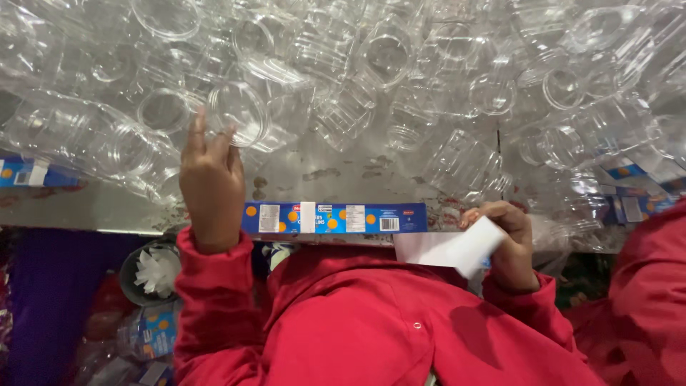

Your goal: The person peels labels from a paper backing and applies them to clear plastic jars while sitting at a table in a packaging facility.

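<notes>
My left hand (211,179) reaches up into a heap of clear plastic jars (371,64), with its fingertips on the rim of one jar (239,111) lying on its side. My right hand (511,239) rests at the table edge and holds a white strip of label backing (457,250). Between my hands a blue label strip with orange dots (336,218) lies flat along the edge of the metal table (86,207). Both my sleeves are red.
More blue labels lie at the left edge (28,174) and at the right (636,204). Another person's red sleeve (647,300) is at the right. Below the table on the left stand a grey bucket (146,271) and a labelled jar (153,329).
</notes>
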